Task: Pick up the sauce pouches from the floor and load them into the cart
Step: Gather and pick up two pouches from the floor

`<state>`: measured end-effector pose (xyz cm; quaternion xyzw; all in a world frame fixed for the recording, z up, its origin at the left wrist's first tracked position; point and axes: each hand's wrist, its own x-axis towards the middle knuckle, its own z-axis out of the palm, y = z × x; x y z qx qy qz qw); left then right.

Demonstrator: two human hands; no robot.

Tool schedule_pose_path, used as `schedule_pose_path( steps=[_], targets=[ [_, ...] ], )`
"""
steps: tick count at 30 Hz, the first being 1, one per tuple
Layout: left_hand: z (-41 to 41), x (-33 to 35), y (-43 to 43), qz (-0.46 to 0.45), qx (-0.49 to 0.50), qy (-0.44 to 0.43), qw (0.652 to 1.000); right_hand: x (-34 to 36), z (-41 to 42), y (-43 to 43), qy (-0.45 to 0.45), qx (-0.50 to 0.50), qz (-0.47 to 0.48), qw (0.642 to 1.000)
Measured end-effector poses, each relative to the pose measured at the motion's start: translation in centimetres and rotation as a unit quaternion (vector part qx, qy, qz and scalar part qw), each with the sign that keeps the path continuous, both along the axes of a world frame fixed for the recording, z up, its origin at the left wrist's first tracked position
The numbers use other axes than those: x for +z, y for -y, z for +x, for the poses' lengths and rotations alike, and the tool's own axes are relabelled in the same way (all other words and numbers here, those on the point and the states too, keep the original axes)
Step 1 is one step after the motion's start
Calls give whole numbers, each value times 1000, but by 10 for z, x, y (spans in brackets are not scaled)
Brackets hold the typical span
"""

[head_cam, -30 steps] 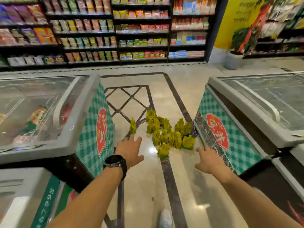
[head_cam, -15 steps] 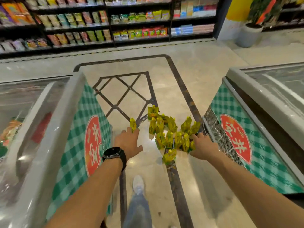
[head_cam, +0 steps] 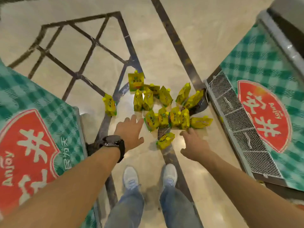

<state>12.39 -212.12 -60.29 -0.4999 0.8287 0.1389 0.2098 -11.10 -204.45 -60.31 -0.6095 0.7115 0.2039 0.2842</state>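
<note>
Several yellow sauce pouches (head_cam: 166, 111) with yellow caps stand and lie in a cluster on the polished floor between two freezers. One pouch (head_cam: 109, 105) stands apart at the left, and another pouch (head_cam: 165, 140) lies nearest my feet. My left hand (head_cam: 130, 133), a black watch on its wrist, reaches down with fingers spread just short of the cluster's left edge. My right hand (head_cam: 193, 143) stretches out with relaxed fingers close to the front row of pouches. Neither hand holds anything. No cart is in view.
A chest freezer with green check panel and red logo (head_cam: 37, 145) stands at the left. A second freezer (head_cam: 266, 112) with a mesh grille (head_cam: 236, 122) stands at the right. My two white shoes (head_cam: 149, 176) stand on the floor below the pouches.
The view has tilted down and closed in on the pouches; the shelves have left the frame. Both hands have dropped lower toward the cluster, and both feet now show.
</note>
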Motion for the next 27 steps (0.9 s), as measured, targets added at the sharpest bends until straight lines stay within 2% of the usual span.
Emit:
schedule_pose_path(
  steps=[6,9,12,15,19,23,27],
  targets=[
    [-23,-225,29,14,-16,-9,1000,-232,-15,43,-55,128,17,990],
    [-40,-320,63,-39,-26,-13,999,-337,-25,66,-52,195,15,979],
    [-66,-386,104,-124,-64,-23,990,-411,-32,85,1,242,-4,970],
    [-84,-431,132,-188,-139,-77,969,-444,-37,95,43,260,-36,964],
    [-86,-441,144,-167,-181,-177,953,-452,-43,103,93,285,-48,953],
    [-70,-413,150,-155,-218,-96,959,-443,-49,92,94,264,-58,958],
    [-26,-411,137,-135,-158,-124,970,-421,-54,75,141,230,-79,960]
  ],
)
